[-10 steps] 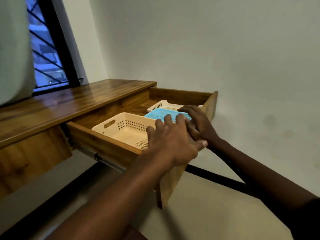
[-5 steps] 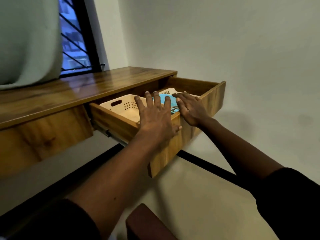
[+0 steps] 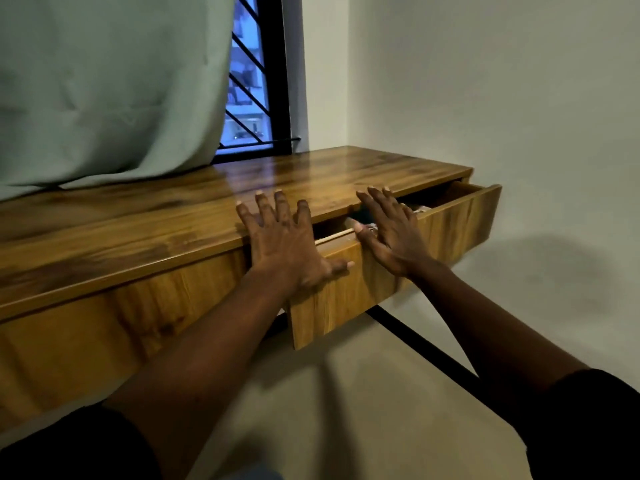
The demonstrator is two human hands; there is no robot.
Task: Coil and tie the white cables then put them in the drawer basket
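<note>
Drawer point(image 3: 398, 268) nearly shut; half a second ago it stood wide open. Left hand point(image 3: 287, 244) and right hand point(image 3: 391, 233) lie apart, flat, fingers spread, pressing the drawer front and gripping nothing. Cables are inside the drawer, hidden, so their heading cannot be told. Drawer's long axis runs along the desk point(image 3: 173, 216) edge. Judgement: stowing done, only closing left.
</note>
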